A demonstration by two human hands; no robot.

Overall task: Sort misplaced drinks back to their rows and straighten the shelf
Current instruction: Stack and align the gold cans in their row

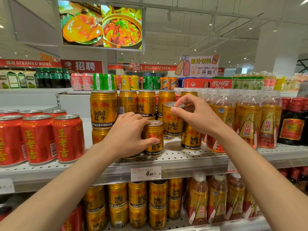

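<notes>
Left hand (129,135) wrapped round front gold Red Bull can (154,139), thumb across label, can standing near edge of perforated shelf (191,157). Right hand (196,114) pinches rim of second Red Bull can (172,120) from above; I can't tell if it's lifted or stacked. Price tag (146,173) below. Red Wanglaoji cans (40,139) just left, Dongpeng bottles (248,119) right. Stacked Red Bull cans (128,104) behind block back row.

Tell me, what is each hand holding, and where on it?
Left hand grips a gold can around its side on the shelf. Right hand pinches another gold can by its top rim.
</notes>
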